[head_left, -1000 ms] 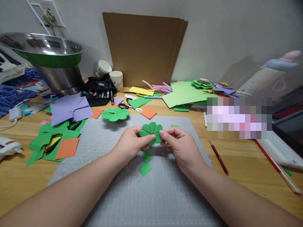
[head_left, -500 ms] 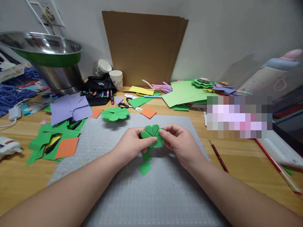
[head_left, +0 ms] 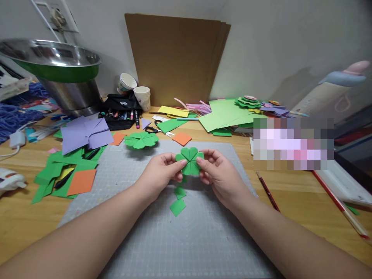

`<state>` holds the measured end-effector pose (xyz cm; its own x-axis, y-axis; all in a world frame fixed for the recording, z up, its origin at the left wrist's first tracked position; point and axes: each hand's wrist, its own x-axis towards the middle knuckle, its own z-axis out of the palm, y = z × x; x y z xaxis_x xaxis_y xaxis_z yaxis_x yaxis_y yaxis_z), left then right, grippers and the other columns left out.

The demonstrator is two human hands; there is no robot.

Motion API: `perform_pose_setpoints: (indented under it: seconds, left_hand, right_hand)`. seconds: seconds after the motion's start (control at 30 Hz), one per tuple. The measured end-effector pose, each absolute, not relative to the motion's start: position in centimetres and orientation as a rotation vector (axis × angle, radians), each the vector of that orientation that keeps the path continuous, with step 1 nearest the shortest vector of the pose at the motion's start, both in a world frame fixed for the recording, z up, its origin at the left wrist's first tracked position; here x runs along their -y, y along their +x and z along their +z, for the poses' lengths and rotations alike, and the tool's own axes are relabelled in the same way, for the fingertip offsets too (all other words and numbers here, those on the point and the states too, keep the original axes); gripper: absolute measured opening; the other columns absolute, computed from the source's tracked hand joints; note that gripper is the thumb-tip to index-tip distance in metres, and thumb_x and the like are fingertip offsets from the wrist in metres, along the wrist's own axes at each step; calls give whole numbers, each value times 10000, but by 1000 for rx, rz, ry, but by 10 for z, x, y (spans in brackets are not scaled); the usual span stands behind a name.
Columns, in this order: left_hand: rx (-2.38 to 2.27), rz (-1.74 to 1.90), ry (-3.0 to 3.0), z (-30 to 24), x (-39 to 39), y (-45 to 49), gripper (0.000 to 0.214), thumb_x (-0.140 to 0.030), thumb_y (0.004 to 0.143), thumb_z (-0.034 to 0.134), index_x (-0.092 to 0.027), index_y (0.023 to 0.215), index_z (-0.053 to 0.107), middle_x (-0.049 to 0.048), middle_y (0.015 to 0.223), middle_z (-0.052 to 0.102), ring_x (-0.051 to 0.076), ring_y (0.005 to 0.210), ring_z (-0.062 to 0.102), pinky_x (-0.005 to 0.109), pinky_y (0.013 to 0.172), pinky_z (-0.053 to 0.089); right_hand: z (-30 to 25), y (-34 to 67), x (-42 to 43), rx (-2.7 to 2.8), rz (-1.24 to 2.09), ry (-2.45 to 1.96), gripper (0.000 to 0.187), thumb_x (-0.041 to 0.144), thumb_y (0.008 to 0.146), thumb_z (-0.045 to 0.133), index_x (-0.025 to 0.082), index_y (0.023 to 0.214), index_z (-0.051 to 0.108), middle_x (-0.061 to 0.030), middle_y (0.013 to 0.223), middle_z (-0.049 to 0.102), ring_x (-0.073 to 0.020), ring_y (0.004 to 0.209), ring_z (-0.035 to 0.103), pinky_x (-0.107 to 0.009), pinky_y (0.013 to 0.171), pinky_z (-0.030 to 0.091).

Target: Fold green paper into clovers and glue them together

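Observation:
A small green paper clover [head_left: 190,162] with creased, heart-shaped petals is held above the cutting mat. My left hand [head_left: 161,174] pinches its left edge between thumb and fingers. On the opposite edge, my right hand [head_left: 219,170] grips it the same way, thumb on the front. Below it on the mat lie a green paper square [head_left: 178,207] and another green piece [head_left: 180,192], with more green partly hidden behind the clover. A larger green paper clover [head_left: 141,140] rests at the mat's back left.
The grey cutting mat [head_left: 186,248] covers the table's middle. Orange squares [head_left: 182,138], scissors [head_left: 151,130] and a black pen case [head_left: 120,112] lie behind. Purple paper [head_left: 87,135] and green scraps [head_left: 52,170] pile up left. A pencil [head_left: 269,192] lies right; cardboard [head_left: 177,58] leans on the wall.
The small clover has been raised slightly and turned, so its petals face me more squarely. Both thumbs have shifted toward its side edges. More of the green pieces below shows.

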<state>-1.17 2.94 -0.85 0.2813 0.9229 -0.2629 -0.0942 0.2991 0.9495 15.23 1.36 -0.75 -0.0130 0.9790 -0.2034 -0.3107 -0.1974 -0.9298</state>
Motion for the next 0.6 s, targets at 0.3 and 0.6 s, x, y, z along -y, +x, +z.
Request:
perform_pose_setpoints:
  seconds: [0.3, 0.6]
  left_hand:
    - [-1016, 916, 976, -9, -31, -13, 272, -368, 691, 750, -148, 666, 591, -61, 523, 483, 56, 481, 410, 200, 497, 331]
    - [-1022, 918, 920, -8, -32, -12, 236, -342, 651, 775, -132, 716, 688, -5, 677, 608, 76, 582, 507, 207, 550, 397]
  right_hand:
    - [-11, 153, -13, 937, 1754, -1150, 278, 383, 659, 777, 144, 701, 641, 17, 525, 575, -55, 435, 431, -180, 390, 258]
    - [-12, 154, -14, 900, 1736, -1165, 253, 358, 665, 781, 136, 665, 662, 10, 513, 601, -53, 412, 456, -174, 385, 295]
